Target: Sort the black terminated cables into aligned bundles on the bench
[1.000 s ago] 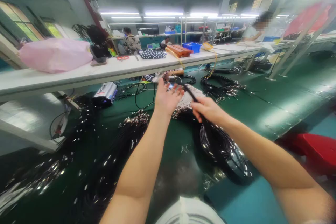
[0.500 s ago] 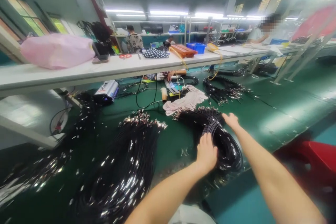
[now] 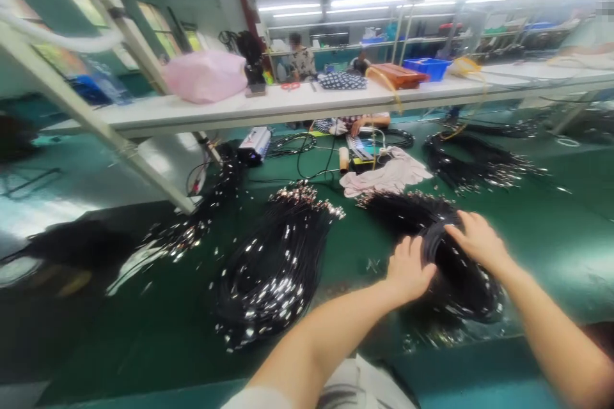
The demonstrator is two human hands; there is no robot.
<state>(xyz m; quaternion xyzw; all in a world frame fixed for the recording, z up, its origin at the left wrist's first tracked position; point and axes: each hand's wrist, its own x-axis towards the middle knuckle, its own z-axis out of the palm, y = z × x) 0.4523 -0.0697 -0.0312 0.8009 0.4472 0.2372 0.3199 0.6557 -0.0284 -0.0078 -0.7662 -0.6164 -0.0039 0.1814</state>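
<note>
A coiled bundle of thin black cables [image 3: 455, 268] with shiny metal ends lies on the green work surface [image 3: 144, 326] at the near right. My left hand [image 3: 407, 268] rests on its left side, fingers curled over the strands. My right hand [image 3: 477, 239] lies on the top of the same bundle, fingers bent around a few cables. A second, larger heap of black cables [image 3: 273, 255] sits to the left of my hands, apart from them.
A pale cloth [image 3: 388, 176] and small tools lie beyond the bundle. More cable coils [image 3: 474, 160] sit at the far right. A white shelf [image 3: 307, 102] carries a pink bag [image 3: 206, 75], an orange box and a blue bin. Other people work behind it.
My view has swung left. Both hands came down from holding a cable up and settled on the right bundle; my right hand has since drawn in towards my left.
</note>
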